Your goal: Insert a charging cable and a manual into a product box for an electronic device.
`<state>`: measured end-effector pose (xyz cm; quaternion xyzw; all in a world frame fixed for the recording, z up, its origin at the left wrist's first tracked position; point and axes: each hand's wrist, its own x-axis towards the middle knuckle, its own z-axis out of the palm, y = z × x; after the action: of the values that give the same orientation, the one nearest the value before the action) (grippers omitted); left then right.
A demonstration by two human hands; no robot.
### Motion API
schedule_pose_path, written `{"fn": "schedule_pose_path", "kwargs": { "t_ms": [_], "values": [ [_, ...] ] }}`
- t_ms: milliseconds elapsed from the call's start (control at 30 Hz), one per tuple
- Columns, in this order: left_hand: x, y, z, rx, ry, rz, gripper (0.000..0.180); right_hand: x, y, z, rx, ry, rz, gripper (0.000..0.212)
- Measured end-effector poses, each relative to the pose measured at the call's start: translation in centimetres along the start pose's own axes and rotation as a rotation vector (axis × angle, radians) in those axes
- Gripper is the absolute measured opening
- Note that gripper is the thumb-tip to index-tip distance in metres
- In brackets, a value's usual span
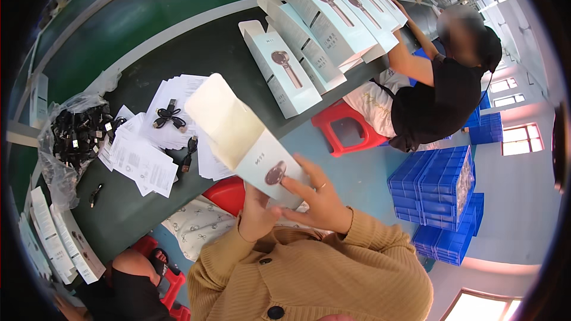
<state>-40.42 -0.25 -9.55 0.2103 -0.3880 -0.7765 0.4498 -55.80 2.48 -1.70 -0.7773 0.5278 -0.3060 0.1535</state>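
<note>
Close to my body I hold a pale blue carton (260,163) with a picture of a handheld device on its front. Its long top flap stands open, pointing away from me to the upper left. My left hand (257,213) grips the lower left side of the carton. The fingers of my right hand (321,199) lie over its right side and front, closed around the lower end. What is inside the carton cannot be seen. Beyond it on the dark table (208,44) are printed paper sheets (141,157) and a bundled black cable (169,116) on top of them.
A plastic bag of black cables (77,134) sits at the left. Matching cartons (282,74) stand in a row at the far right of the table, with more cartons (74,241) at near left. A person (443,86) sits by the far cartons. Blue crates (431,187) stand on the floor.
</note>
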Motion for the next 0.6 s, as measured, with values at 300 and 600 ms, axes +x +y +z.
{"fn": "schedule_pose_path", "kwargs": {
  "t_ms": [300, 600],
  "values": [
    [-0.8, 5.1, -0.7, -0.138, -0.071, -0.098, 0.108, 6.5, 0.7, -1.3, -0.118, 0.173, 0.03, 0.062],
    [-5.6, 10.8, -5.4, 0.356, 0.085, 0.048, 0.086, 11.9, 4.1, 0.8, -0.581, 0.245, 0.062, 0.042]
  ]
}}
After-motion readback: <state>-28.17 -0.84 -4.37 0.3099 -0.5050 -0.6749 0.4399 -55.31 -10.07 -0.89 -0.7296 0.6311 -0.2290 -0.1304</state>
